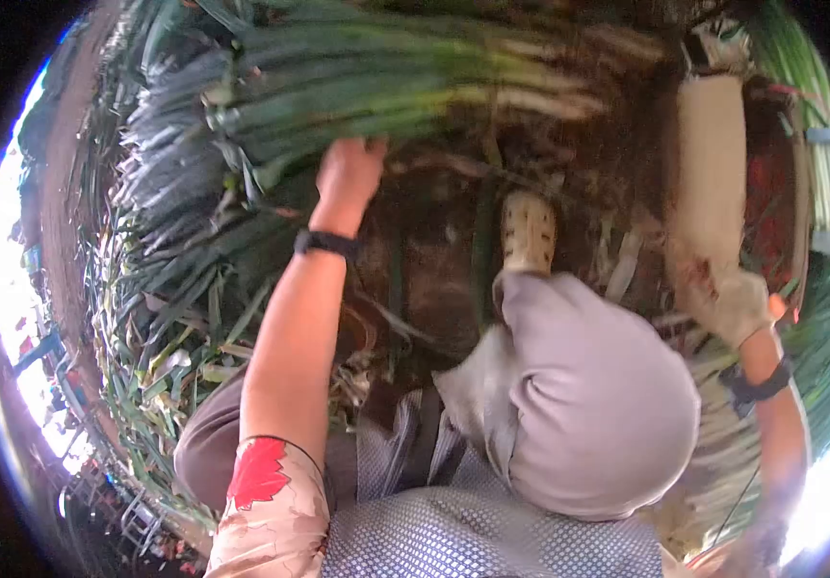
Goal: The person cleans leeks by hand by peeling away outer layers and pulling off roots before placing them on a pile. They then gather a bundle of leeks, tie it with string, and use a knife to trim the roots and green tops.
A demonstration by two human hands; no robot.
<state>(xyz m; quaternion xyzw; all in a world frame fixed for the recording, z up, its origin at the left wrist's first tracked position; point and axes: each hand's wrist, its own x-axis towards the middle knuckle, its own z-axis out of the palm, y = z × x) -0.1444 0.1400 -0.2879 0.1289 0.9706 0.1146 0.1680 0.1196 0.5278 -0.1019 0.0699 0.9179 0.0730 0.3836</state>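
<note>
My left hand (350, 181), bare with a dark band at the wrist, has its fingers curled at the lower edge of a large bundle of long green onions (367, 82). Whatever its fingertips hold is too blurred to make out. The onions' green leaves point left and their pale root ends point right. At the right, my right hand (738, 306) seems to wear a light, stained glove, with a dark band on the wrist. It is at the lower end of a long beige board-like piece (711, 173). Blur hides its fingers, and an orange spot shows beside it.
My bent knee in grey cloth (598, 395) and a beige shoe with holes (529, 231) stand between my arms. Loose leaves (165, 366) lie at the left. More onions (819, 144) are stacked at the far right. Brown, littered ground (439, 241) shows in the middle.
</note>
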